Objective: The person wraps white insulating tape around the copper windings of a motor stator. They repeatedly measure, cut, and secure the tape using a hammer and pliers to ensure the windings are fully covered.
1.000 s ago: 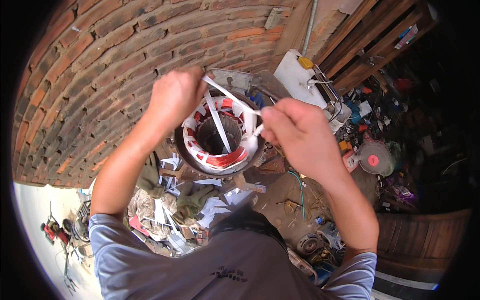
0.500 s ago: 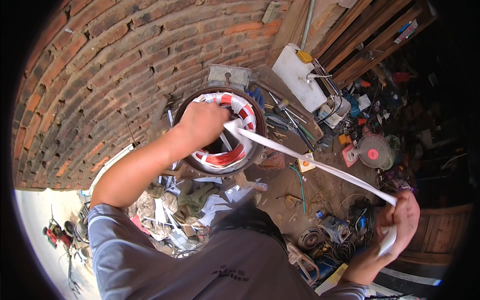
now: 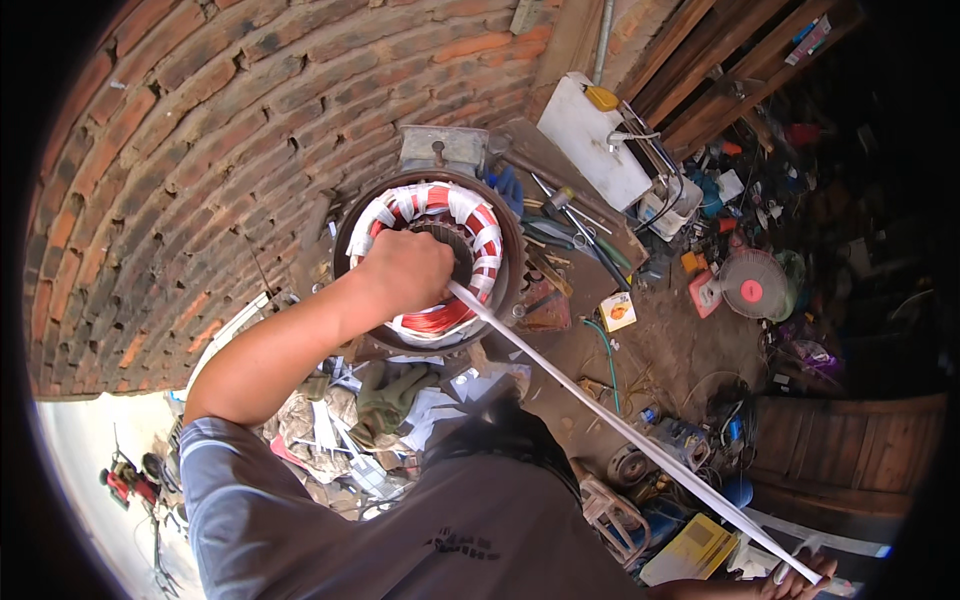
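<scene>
A motor stator (image 3: 340,240) in a round brown housing stands against the brick wall. Its ring of red copper windings (image 3: 437,319) is wrapped in white bands. My left hand (image 3: 410,268) is closed over the middle of the ring, fingertips hidden beneath it. From there a long white cloth tape (image 3: 610,418) runs taut down to the right. At its far end, by the lower right rim, my right hand (image 3: 798,577) pinches the tape between closed fingers.
Behind the stator rises the brick wall (image 3: 230,170). Pliers and a hammer (image 3: 563,198) lie on a board to the right. Farther right are a white panel (image 3: 592,140), a fan (image 3: 752,283) and scattered parts. Rags (image 3: 385,395) and paper scraps lie below the stator.
My right hand has moved down toward the lower edge, drawing the tape out longer and steeper. My left hand has shifted slightly lower over the ring.
</scene>
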The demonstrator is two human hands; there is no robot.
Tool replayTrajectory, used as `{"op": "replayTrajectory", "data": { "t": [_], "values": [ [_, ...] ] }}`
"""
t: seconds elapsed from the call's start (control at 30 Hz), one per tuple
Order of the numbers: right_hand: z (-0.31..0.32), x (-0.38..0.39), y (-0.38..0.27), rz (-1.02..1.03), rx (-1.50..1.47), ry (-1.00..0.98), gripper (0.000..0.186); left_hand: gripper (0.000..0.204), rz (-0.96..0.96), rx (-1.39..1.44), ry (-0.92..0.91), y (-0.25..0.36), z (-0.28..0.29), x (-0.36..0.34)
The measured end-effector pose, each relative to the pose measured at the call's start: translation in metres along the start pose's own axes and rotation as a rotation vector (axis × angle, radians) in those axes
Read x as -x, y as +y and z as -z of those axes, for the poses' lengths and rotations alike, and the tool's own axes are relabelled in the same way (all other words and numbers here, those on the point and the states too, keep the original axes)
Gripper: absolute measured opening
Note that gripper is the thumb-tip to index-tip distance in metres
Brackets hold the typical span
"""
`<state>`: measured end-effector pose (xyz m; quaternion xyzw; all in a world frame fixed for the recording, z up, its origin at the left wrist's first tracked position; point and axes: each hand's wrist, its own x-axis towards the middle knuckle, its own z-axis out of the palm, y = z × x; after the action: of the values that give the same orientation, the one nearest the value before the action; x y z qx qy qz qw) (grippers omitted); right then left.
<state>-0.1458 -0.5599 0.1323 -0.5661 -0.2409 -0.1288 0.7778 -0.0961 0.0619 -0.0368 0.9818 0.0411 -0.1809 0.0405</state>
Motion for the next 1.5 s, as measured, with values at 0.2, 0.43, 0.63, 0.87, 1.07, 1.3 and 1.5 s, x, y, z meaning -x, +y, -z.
{"op": "replayTrajectory", "data": {
  "t": [0.2, 0.43, 0.63, 0.87, 1.07, 1.3, 1.5],
  "values": [
    [0.024, 0.026, 0.036, -0.114, 0.047, 0.363, 0.026, 0.026, 0.044, 0.027, 0.153, -0.012, -0.01, -0.004],
    [0.037, 0.022, 0.088, -0.246, 0.049, 0.22, 0.029, 0.043, -0.08, 0.453, 0.396, -0.002, -0.01, 0.017],
    [0.002, 0.012, 0.11, -0.294, 0.026, 0.1, 0.024, 0.054, 0.03, 0.884, -0.148, -0.018, -0.006, -0.005],
    [0.007, 0.01, 0.131, -0.322, -0.066, 0.096, 0.026, 0.035, 0.008, 0.604, -0.279, -0.018, -0.005, -0.012],
    [-0.007, -0.002, 0.138, -0.366, -0.042, 0.08, 0.026, 0.03, -0.017, 0.326, -0.114, -0.018, -0.026, -0.025],
    [-0.015, -0.006, 0.157, -0.389, 0.063, 0.07, 0.023, 0.022, -0.012, 0.197, 0.538, -0.006, 0.003, 0.009],
    [-0.02, -0.013, 0.169, -0.425, 0.095, 0.031, 0.019, 0.037, 0.298, 1.0, 0.052, -0.017, -0.022, -0.011]
  ]
}}
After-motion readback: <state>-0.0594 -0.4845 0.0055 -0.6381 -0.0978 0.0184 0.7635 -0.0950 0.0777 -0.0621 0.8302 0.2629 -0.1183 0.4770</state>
